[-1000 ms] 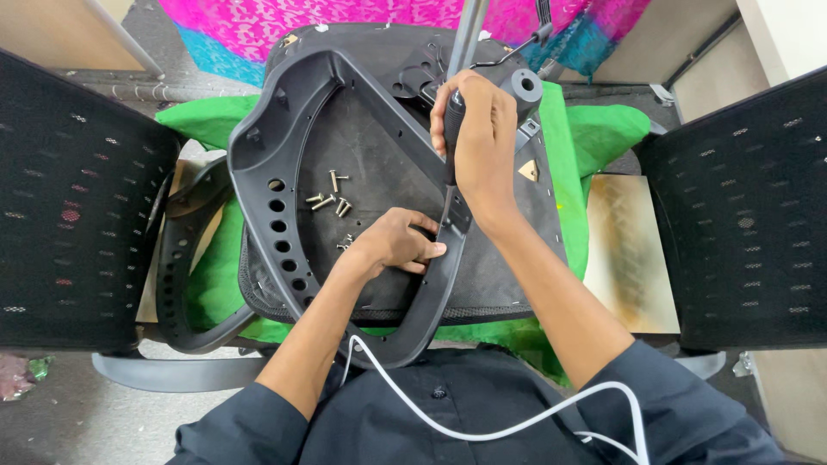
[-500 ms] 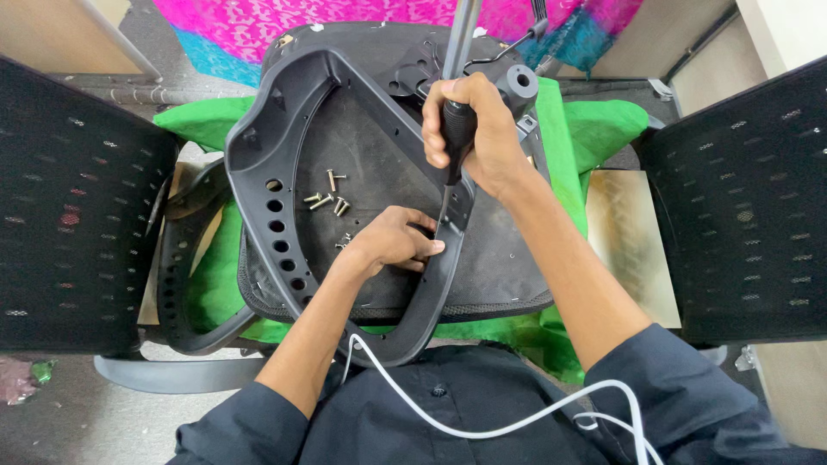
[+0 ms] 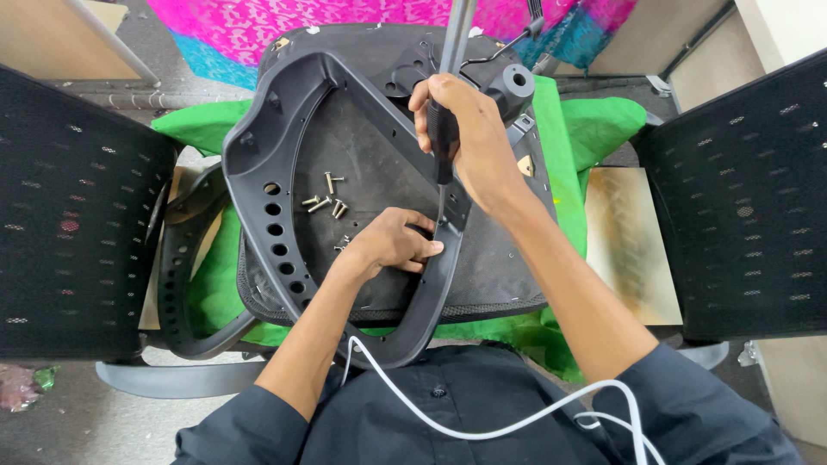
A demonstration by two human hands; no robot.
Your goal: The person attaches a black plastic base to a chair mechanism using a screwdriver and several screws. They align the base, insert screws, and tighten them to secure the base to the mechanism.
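Observation:
An upturned black chair seat [image 3: 379,146] lies on a green cloth before me, with a grey plastic armrest frame [image 3: 267,185] laid over it. My right hand [image 3: 469,142] grips the black handle of a screwdriver [image 3: 443,146] held upright, its tip down on the frame's right strut. My left hand [image 3: 392,245] rests on the seat beside that strut, fingertips touching the spot under the tip. Several loose silver screws [image 3: 326,200] lie on the seat left of my hands.
Black mesh chair backs stand at the left [image 3: 73,224] and right [image 3: 741,198]. A second grey armrest loop [image 3: 177,293] lies at the lower left. A chrome post [image 3: 457,30] rises from the seat mechanism. A white cable [image 3: 482,426] crosses my dark shirt.
My right hand has shifted slightly down and left with the screwdriver, setting its tip on the strut. My left hand has stayed in place.

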